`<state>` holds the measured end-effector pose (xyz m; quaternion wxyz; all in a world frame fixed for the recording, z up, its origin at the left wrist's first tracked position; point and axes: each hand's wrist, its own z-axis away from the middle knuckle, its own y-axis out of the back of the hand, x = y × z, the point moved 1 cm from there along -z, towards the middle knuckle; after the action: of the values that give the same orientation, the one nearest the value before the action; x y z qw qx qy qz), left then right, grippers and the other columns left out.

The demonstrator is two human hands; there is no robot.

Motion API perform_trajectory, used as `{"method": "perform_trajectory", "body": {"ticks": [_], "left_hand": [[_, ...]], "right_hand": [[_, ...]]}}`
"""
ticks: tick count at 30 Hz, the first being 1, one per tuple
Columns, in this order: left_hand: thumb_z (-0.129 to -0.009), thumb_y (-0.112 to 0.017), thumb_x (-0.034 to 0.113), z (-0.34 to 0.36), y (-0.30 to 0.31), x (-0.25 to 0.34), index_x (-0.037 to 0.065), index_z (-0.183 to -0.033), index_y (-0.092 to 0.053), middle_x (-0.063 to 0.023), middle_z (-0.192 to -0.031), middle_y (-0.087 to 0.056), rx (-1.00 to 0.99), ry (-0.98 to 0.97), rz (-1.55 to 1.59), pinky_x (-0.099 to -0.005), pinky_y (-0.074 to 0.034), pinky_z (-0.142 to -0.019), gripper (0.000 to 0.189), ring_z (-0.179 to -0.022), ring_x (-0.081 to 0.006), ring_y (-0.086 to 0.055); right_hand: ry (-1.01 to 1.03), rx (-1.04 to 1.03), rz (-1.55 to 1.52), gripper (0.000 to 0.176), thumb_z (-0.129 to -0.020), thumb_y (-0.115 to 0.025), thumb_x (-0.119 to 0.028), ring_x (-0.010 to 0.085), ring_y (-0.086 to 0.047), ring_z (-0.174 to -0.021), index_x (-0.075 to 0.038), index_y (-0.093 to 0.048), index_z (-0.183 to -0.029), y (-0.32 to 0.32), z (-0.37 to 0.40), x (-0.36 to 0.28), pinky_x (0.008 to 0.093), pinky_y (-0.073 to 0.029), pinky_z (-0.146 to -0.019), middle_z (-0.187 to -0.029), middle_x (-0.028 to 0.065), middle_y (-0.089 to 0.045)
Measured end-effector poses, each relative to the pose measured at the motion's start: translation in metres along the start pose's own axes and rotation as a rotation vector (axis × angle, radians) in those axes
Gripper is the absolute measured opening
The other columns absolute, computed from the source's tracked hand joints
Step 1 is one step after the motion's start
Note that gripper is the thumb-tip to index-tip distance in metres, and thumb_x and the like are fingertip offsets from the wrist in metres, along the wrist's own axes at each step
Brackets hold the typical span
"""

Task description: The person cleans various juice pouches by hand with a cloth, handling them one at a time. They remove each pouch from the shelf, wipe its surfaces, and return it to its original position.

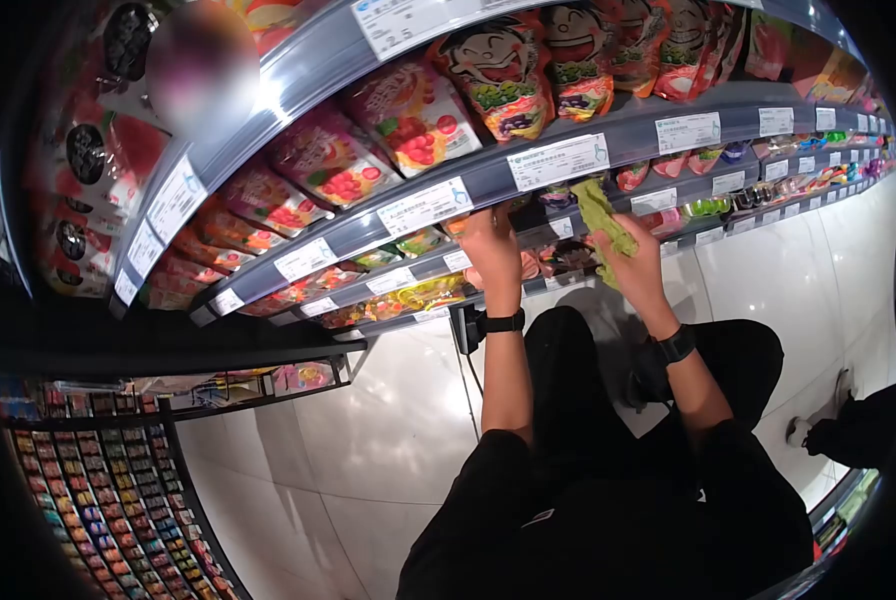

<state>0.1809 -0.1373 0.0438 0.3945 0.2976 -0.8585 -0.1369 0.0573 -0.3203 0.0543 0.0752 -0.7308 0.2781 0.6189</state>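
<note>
My right hand [636, 268] is closed around a crumpled yellow-green cloth [608, 222]. The cloth's upper end touches the front of a lower shelf, beside dark packets. My left hand [492, 248] reaches in under the price-label strip [428, 204] of the shelf above. Its fingertips are hidden there, close to an orange packet [456, 226], and I cannot see whether they hold anything. Each wrist wears a black band.
Bagged sweets, such as a pink-purple pouch [413, 115] and a cartoon-face pouch [493, 75], fill the upper shelf. A white tiled floor [368, 440] lies below. Another person's shoe [798, 432] shows at right. A rack of small packets [108, 490] stands at lower left.
</note>
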Motion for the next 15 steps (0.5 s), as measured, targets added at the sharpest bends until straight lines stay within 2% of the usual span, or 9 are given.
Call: {"method": "perform_trajectory", "body": {"ticks": [3,4,5,7,8,9,11,12,15], "left_hand": [[-0.083,-0.074,0.003,-0.004,-0.002,0.01,-0.003,-0.102,-0.069,-0.0236,-0.085,-0.068,0.007,0.057,0.0,-0.0481,-0.051,-0.071,0.02,-0.081,-0.0449,-0.065],[-0.083,-0.077,0.007,-0.005,0.001,0.008,-0.005,-0.112,-0.063,-0.0249,-0.096,-0.068,-0.076,0.048,-0.127,-0.048,-0.051,-0.074,0.034,-0.088,-0.0446,-0.065],[-0.083,-0.077,0.007,-0.005,0.001,0.011,-0.005,-0.112,-0.063,-0.0249,-0.096,-0.068,-0.066,0.046,-0.125,-0.048,-0.051,-0.074,0.034,-0.088,-0.0446,-0.065],[-0.078,-0.083,0.004,-0.01,0.006,0.026,-0.004,-0.121,-0.056,-0.0215,-0.106,-0.064,0.278,-0.075,-0.25,-0.0476,-0.05,-0.071,0.052,-0.085,-0.0402,-0.065],[-0.075,-0.085,0.003,-0.005,0.004,0.018,-0.003,-0.123,-0.049,-0.0199,-0.11,-0.058,0.227,-0.004,-0.124,-0.045,-0.049,-0.068,0.061,-0.083,-0.0353,-0.063],[-0.075,-0.085,0.003,-0.002,0.005,0.016,-0.003,-0.123,-0.049,-0.0199,-0.11,-0.058,0.231,-0.004,-0.125,-0.045,-0.049,-0.068,0.061,-0.083,-0.0353,-0.063],[-0.077,-0.084,0.001,0.005,0.009,0.009,-0.001,-0.114,-0.051,-0.0156,-0.098,-0.057,0.081,0.172,0.0,-0.0415,-0.047,-0.065,0.049,-0.074,-0.0308,-0.058],[-0.08,-0.081,0.0,0.006,0.009,0.007,-0.001,-0.104,-0.053,-0.0128,-0.091,-0.058,0.091,0.157,0.002,-0.0393,-0.045,-0.064,0.036,-0.069,-0.0291,-0.055],[-0.08,-0.08,0.003,0.008,0.012,0.003,0.0,-0.106,-0.058,-0.0165,-0.082,-0.057,0.056,0.097,-0.043,-0.0457,-0.046,-0.067,0.033,-0.075,-0.0372,-0.058]], "right_hand": [[0.156,0.052,0.047,0.029,-0.09,-0.074,-0.011,0.0252,-0.067,-0.089,0.005,-0.063,-0.111,0.004,-0.012,-0.026,0.0335,-0.051,-0.079,-0.099,0.016,-0.068],[0.228,0.092,0.026,0.03,-0.089,-0.074,-0.012,0.0282,-0.069,-0.087,0.004,-0.062,-0.112,0.004,-0.018,-0.035,0.0345,-0.052,-0.077,-0.096,0.0156,-0.069],[0.237,0.091,0.025,0.03,-0.089,-0.074,-0.012,0.0282,-0.069,-0.087,0.004,-0.062,-0.112,0.005,-0.024,-0.045,0.0345,-0.052,-0.077,-0.096,0.0156,-0.069],[0.011,-0.03,0.065,0.033,-0.089,-0.076,-0.017,0.0346,-0.071,-0.084,0.0,-0.062,-0.113,0.006,-0.043,-0.065,0.0375,-0.054,-0.075,-0.092,0.0153,-0.071],[-0.017,-0.089,0.107,0.036,-0.088,-0.078,-0.019,0.0257,-0.07,-0.088,-0.002,-0.066,-0.116,0.003,-0.052,-0.066,0.0362,-0.053,-0.078,-0.094,0.016,-0.072],[-0.013,-0.09,0.106,0.036,-0.088,-0.078,-0.019,0.0257,-0.07,-0.088,-0.002,-0.066,-0.116,-0.001,-0.061,-0.062,0.0362,-0.053,-0.078,-0.094,0.016,-0.072],[0.108,-0.177,0.383,0.038,-0.086,-0.08,-0.025,0.0387,-0.069,-0.089,-0.001,-0.068,-0.112,-0.015,-0.072,-0.051,0.0431,-0.054,-0.079,-0.099,0.0178,-0.073],[0.123,-0.158,0.351,0.037,-0.084,-0.08,-0.028,0.045,-0.066,-0.092,-0.001,-0.069,-0.106,-0.019,-0.073,-0.058,0.0489,-0.053,-0.081,-0.102,0.0193,-0.072],[0.174,-0.059,0.473,0.036,-0.084,-0.078,-0.037,0.0433,-0.067,-0.084,-0.006,-0.072,-0.103,-0.036,-0.073,-0.053,0.0516,-0.055,-0.074,-0.088,0.0198,-0.072]]}}
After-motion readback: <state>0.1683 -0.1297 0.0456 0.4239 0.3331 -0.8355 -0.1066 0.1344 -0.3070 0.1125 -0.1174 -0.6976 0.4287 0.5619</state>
